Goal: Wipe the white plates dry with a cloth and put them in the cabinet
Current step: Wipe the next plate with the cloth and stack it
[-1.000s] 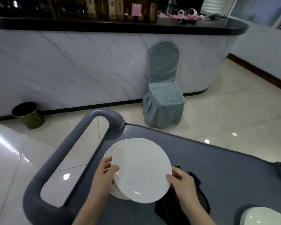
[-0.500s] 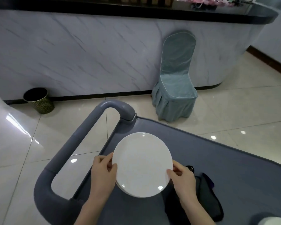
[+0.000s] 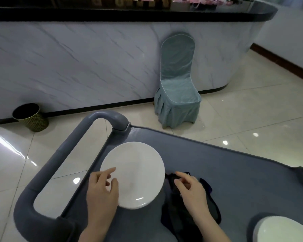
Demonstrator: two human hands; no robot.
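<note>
Hands both released, gripping nothing. Left hand point(image 3: 101, 191): hovering at the near-left rim of a white plate point(image 3: 136, 170), fingers loosely spread, forefinger reaching in over the plate's face; touching or not, impossible to tell. Right hand point(image 3: 191, 191): hanging just beside the plate's right rim, over a dark cloth point(image 3: 175, 217), fingers slackly bent, thumb and forefinger pointing toward the plate; contact with the cloth not clear.

White plate: lying flat on the grey service cart point(image 3: 234, 173), near the far-left corner of its top, close inside the left edge. Dark cloth: lying crumpled on the cart top right against the plate's right side, spreading toward the near edge. Second white plate point(image 3: 283, 231): sitting at the near-right corner of the cart top, cut off by the frame, well apart from the first.

Cart handle point(image 3: 66, 151): looping out from the left edge as a thick grey tube, over glossy cream floor tiles point(image 3: 252, 119). Beyond the cart's far edge: a chair in a grey-green cover point(image 3: 177, 95), standing with its back against a white marble-look counter point(image 3: 77, 67), a dark countertop point(image 3: 129, 13) running above. Left along the counter's foot: a round dark waste bin point(image 3: 31, 117) with a gold lattice pattern, standing on the floor.
</note>
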